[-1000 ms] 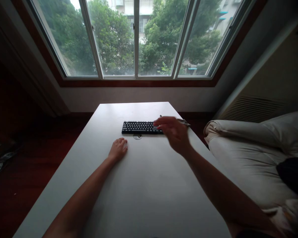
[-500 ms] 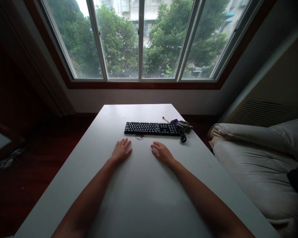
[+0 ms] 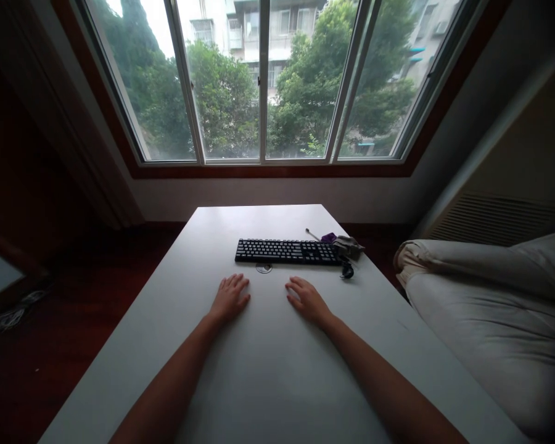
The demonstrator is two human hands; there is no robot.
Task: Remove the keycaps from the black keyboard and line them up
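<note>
Long black plastic keyboard (image 3: 287, 251): far on smooth white table (image 3: 268, 364) | left hand (image 3: 230, 297), right hand (image 3: 306, 300): nearer, fingers spread, holding nothing | keys not touched; looks like resting

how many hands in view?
2: the left hand and the right hand, apart on the white table, both nearer the camera than the keyboard. No others show.

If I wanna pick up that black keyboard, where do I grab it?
The keyboard is long and flat, so I'd probably grip its short left end, coming from the left: the right end is crowded by a crumpled grey thing and a small black thing.
</note>
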